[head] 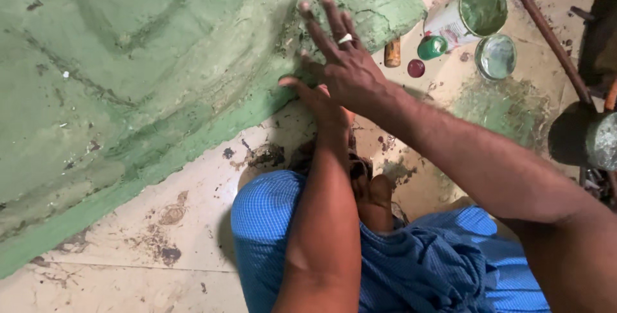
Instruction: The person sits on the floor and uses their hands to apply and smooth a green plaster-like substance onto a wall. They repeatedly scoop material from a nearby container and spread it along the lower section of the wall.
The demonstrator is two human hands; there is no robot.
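Right hand [347, 62], ringed, fingers spread flat, holds nothing and rests against the lower edge of a rough green-painted mound [148, 75]. Left hand [315, 94] lies under it, mostly hidden; its grip cannot be told. The mound rises up and left of both. An open paint tin [472, 11] lies right, apart.

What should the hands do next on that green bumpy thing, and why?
Probably slide the right hand a little further along the green painted form's lower edge. Its fingers lie spread flat on the surface, the left hand sits just under it, and the edge there looks rough and cracked.
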